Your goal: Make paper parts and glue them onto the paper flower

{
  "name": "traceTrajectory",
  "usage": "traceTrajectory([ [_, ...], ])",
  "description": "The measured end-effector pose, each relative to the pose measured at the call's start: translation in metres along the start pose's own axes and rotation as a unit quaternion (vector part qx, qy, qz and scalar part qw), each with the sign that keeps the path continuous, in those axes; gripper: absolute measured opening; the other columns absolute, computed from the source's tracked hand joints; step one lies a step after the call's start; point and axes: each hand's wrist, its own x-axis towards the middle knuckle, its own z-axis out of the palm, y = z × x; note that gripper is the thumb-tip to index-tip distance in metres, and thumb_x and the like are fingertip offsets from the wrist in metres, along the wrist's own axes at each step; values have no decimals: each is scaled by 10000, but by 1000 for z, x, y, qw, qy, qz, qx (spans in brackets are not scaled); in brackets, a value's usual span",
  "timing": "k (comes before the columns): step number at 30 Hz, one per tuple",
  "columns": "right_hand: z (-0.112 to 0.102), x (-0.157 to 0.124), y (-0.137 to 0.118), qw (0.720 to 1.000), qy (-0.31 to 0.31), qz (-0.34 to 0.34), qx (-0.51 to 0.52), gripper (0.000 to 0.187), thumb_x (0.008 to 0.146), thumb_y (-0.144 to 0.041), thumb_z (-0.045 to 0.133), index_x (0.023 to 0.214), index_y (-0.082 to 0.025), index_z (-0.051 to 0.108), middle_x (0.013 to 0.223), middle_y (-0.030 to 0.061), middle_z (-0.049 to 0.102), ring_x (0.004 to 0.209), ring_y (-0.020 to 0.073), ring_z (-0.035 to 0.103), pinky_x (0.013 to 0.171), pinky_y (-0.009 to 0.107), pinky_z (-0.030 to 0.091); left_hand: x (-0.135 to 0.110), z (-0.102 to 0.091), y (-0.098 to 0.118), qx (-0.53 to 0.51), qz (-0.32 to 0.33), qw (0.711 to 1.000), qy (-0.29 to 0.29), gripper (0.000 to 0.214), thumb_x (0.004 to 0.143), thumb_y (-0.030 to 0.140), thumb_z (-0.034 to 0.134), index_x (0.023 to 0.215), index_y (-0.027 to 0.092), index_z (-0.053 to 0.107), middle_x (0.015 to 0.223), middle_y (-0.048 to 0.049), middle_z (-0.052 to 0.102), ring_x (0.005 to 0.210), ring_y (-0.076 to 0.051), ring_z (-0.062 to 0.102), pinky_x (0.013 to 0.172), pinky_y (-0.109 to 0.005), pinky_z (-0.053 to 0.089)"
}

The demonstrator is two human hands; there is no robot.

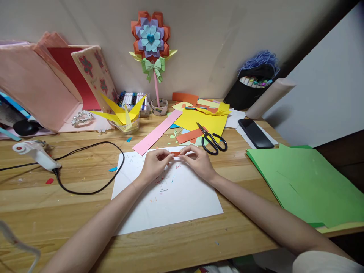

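Clamping the fingertips of left hand [156, 163] and right hand [200, 161] on one small orange paper piece [175, 154], holding it near the far edge of one white paper sheet [193, 197]. Facing one long pink paper strip [157, 132] and one pair of black-handled scissors [206, 133]; working between one white glue gun [40, 155] and one green paper stack [301, 182] at the wooden bench's [199, 239] right edge.

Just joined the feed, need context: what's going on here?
A person's left hand and right hand pinch a small orange piece by its ends, above a white sheet covered in stray marks. Neither hand is on the scissors, which lie just beyond the right hand, or the glue gun off to the left. A finished-looking paper flower stands at the back, by the wall.
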Motion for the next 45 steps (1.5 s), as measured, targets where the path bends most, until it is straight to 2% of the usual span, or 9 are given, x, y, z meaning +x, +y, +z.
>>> traceTrajectory([
  [4,-2,1,-2,996,30,-56,-67,60,779,-259,610,745,-212,627,888,54,574,901,194,548,701,296,480,-1,0,2,18,8,1000,9,307,767,431,558,760,145,669,707,-55,678,562,-143,602,536,-241,457],
  [6,-3,1,-1,989,27,-94,-109,59,786,-250,608,743,-214,628,864,54,560,867,191,539,684,298,468,-1,0,3,31,10,999,20,302,774,433,549,809,155,662,775,-52,685,580,-139,607,559,-246,463],
  [11,-8,2,6,956,-111,-213,-169,73,831,-172,541,792,-197,597,810,44,599,808,174,534,720,315,450,0,0,-1,110,11,993,52,224,718,356,625,856,181,648,773,-22,679,616,-131,589,584,-244,449],
  [14,-10,3,8,939,-121,-250,-202,85,835,-159,528,797,-190,597,900,66,591,881,183,518,771,331,440,-1,0,-3,149,35,987,51,183,736,350,606,820,194,648,769,-12,671,627,-126,569,586,-242,431],
  [21,-11,5,8,948,-92,-222,-207,73,834,-214,555,789,-191,609,790,41,523,783,162,498,707,301,433,-4,-1,1,232,77,970,6,203,757,401,585,734,213,657,754,-7,629,653,-127,523,590,-246,391],
  [30,-12,4,10,938,-158,-218,-216,126,870,-194,486,815,-189,599,816,48,560,809,164,509,716,294,432,-2,-1,-1,257,68,963,37,199,799,342,533,688,192,601,720,3,596,634,-120,509,564,-241,371],
  [36,-11,3,7,938,-179,-217,-204,108,867,-191,489,821,-194,587,893,57,594,864,173,517,756,311,434,-2,-3,-1,278,90,955,54,48,772,232,574,809,204,559,773,20,596,633,-113,517,553,-235,365],
  [40,-10,3,8,940,-185,-204,-200,79,852,-174,499,826,-195,571,807,46,606,825,180,519,737,313,431,-7,-7,0,283,129,951,2,45,801,204,537,765,197,562,754,8,578,667,-121,519,579,-238,378],
  [45,-9,2,5,946,-175,-176,-208,57,799,-136,537,806,-190,553,803,38,592,803,172,512,732,305,420,-16,-15,-2,265,140,952,-53,162,814,333,544,774,190,607,780,-15,567,649,-117,501,589,-246,391],
])
